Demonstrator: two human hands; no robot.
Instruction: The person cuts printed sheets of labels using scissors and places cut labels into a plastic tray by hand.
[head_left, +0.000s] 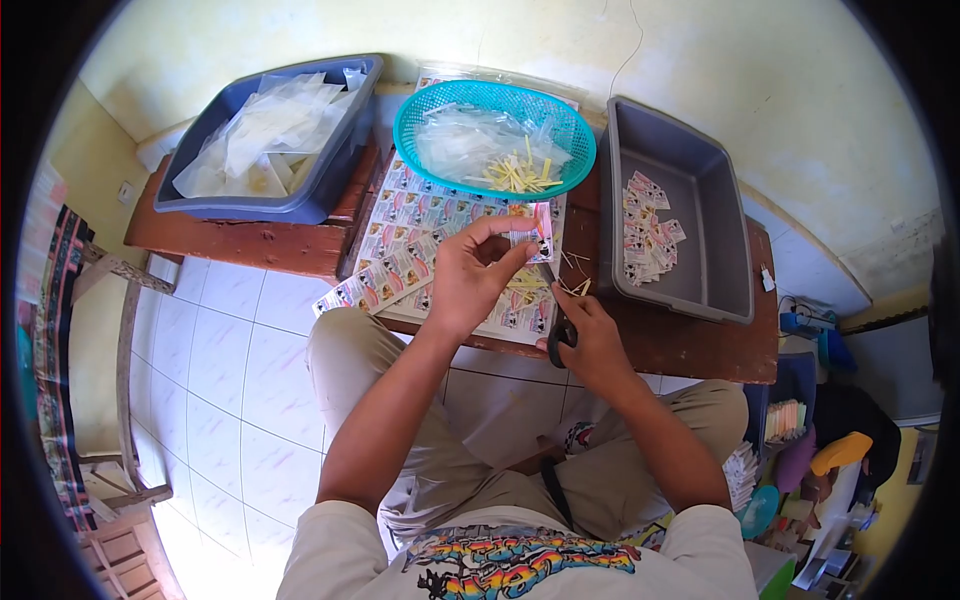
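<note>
My left hand (478, 268) pinches a small printed label (541, 228) between thumb and fingers, just in front of the teal basket. Close by on the right, my right hand (592, 338) is closed on black-handled scissors (562, 336), whose blades point up toward the label's lower edge. Beneath both hands lie printed label sheets (402, 215) and thin yellowish trimmings (528, 292). One label strip (385, 278) lies slantwise left of my left hand. Whether the blades touch the label is too small to tell.
The teal basket (408, 150) holds clear plastic pieces and yellow strips. At the left, a blue bin (272, 208) contains translucent sheets. A grey bin (705, 190) at the right holds cut labels. The brown bench (690, 348) supports them. Another person (860, 440) is at the far right.
</note>
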